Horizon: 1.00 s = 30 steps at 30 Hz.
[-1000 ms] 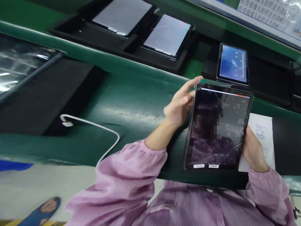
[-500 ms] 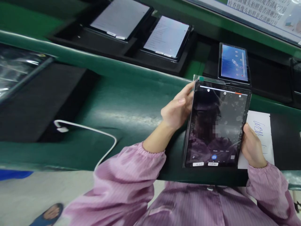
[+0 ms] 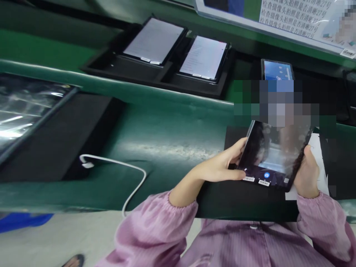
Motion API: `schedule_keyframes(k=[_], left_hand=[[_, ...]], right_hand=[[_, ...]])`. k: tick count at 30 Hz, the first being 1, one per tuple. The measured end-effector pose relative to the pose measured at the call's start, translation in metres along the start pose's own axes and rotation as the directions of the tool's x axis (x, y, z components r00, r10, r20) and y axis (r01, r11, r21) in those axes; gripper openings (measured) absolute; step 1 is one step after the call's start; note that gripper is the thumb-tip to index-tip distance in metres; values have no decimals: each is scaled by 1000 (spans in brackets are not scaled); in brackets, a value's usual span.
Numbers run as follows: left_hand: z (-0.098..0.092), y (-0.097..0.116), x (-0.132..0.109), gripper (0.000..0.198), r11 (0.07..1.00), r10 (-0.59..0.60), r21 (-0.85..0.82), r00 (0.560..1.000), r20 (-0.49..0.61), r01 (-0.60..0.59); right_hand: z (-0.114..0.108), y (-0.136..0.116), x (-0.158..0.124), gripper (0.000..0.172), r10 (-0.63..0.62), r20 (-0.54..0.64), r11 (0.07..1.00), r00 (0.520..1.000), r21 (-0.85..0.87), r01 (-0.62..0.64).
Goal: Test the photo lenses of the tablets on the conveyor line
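Note:
A black tablet (image 3: 274, 155) is held up in front of me, tilted, its lower edge towards me. Its screen shows a camera view with a blue shutter button, and small white labels sit along the bottom. My left hand (image 3: 226, 165) grips the left edge, thumb on the front near the lower left corner, fingers behind. My right hand (image 3: 307, 174) is closed around the right edge. The tablet's upper part is hidden by pixel blocks. Below it lies a black pad (image 3: 219, 200), with a white paper sheet (image 3: 322, 174) partly showing beside my right hand.
Two lit tablets (image 3: 154, 40) (image 3: 204, 57) rest in a black tray (image 3: 139, 74) at the back. Another tablet (image 3: 278, 68) with a blue screen stands behind mine. A white cable (image 3: 119, 161) lies across the green bench, near a black foam block (image 3: 58, 137) at left.
The tablet has tilted and turned clockwise, and its screen shows a different picture. My left hand has slid down to its lower left corner; the right still holds the right edge.

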<state>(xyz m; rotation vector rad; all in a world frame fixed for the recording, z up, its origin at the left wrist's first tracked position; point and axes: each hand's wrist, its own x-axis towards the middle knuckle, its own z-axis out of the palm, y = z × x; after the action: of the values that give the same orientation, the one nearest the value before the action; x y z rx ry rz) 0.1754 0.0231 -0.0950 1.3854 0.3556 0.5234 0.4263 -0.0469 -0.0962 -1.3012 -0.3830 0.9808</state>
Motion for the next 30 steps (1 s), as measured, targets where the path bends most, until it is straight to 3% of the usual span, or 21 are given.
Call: schedule_keyframes(k=[9,14,22,30], left_hand=[[8,-5,-4,78,990,26,141,998,-56,-18],[11,-3,-4,67,990,-21,139,996,-84,33],[11,-5,-8,77,997,49,63,997,-53,-45],[15,-6,-10,81,992,88,100,992,-91,-79]], right_hand=[[0,-2,-6,54,15,29,999,999,41,-16],[-2,0,-6,54,4,22,999,1000,51,-5],[1,-2,-9,52,14,-13,997,1000,81,-13],[-1,4,-10,56,8,-20,995,1000,96,-6]])
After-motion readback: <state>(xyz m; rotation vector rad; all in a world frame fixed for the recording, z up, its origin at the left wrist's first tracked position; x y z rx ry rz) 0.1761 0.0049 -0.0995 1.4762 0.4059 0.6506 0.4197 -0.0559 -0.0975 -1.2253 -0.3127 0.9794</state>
